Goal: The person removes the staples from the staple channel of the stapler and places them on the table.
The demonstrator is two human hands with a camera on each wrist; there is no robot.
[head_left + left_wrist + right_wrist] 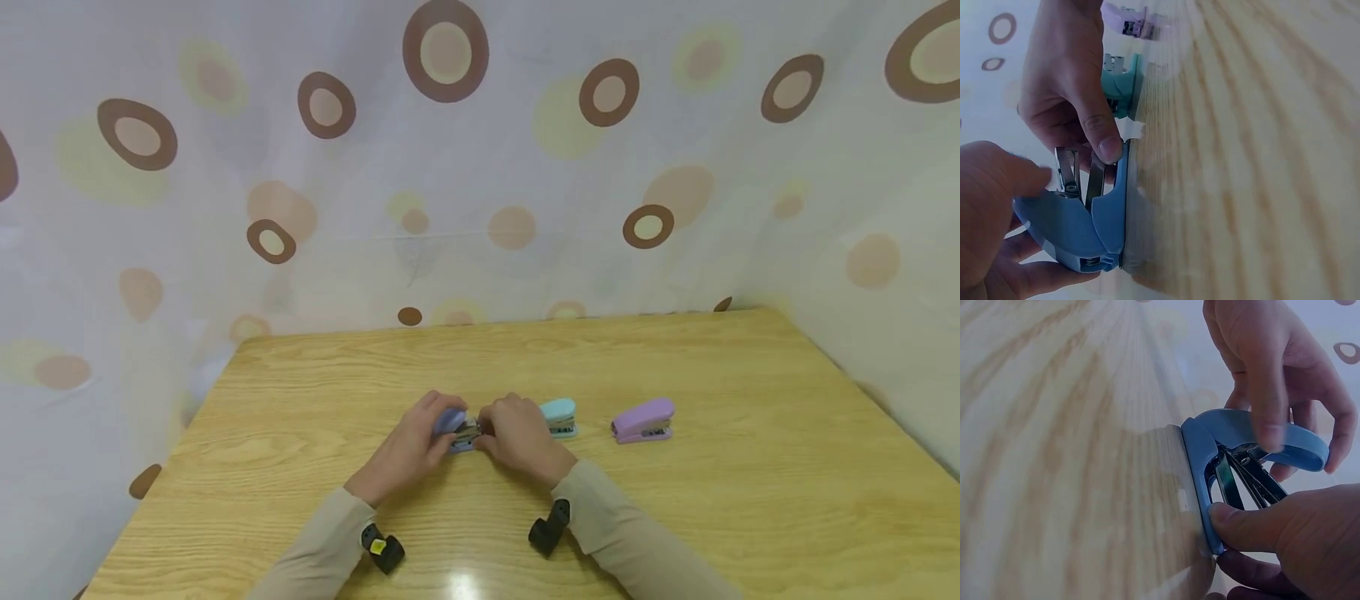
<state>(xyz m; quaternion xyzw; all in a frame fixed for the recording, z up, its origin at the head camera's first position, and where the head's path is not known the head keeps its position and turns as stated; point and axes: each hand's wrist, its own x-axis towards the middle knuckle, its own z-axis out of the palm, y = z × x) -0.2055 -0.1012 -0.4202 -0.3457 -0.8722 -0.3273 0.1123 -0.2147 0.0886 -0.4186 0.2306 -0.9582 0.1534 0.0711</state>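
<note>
Blue stapler (1110,219), seemingly at opening stage: left hand (411,440) clamped on cover (1302,445), right hand (522,433) pinching base (1198,456) at three o'clock. Next move likely needs base steady.

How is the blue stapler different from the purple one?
The blue stapler has its top swung up, away from its metal strips; the purple stapler has its top down over its metal part.
The left hand and right hand hold the blue stapler, while neither touches the purple stapler.
Both have a coloured top and base.
</note>
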